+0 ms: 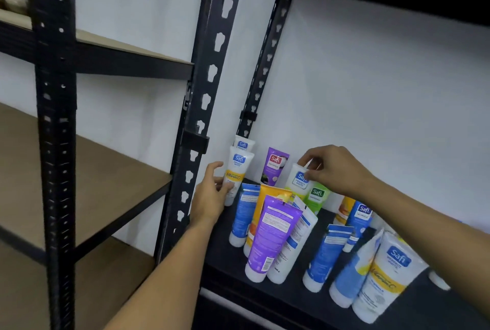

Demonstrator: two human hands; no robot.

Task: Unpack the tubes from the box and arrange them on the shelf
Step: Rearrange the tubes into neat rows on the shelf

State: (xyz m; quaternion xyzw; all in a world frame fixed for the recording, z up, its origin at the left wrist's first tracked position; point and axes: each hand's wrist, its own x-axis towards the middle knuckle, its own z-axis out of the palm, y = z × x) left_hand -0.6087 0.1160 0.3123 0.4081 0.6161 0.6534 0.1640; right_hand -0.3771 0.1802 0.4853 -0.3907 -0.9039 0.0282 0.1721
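Left hand (212, 193) curls its fingers round the lower body of a white tube with yellow band (236, 173), standing cap-down at the far left of the black shelf (225, 258), right beside the slotted black upright (197, 107). Another white tube (243, 144) stands just behind it against the white wall (371, 91). Right hand (327, 168) pinches the top seam of a white-and-green tube (298, 180) with thumb and fingertips; a green tube (316, 197) touches it on the right. A purple tube at the back (274, 165) stands between the two held tubes. Nearer, a crowded cluster leans together: blue tube (242, 215), orange tube (267, 197), big purple tube (267, 237), all back-side out. More tubes on the right, incl. a large white-yellow tube (387, 276) at the near edge. Open shelf floor shows near-left of the cluster and at far right along the wall. Neighbouring brown shelves (100, 178) lie to the left.
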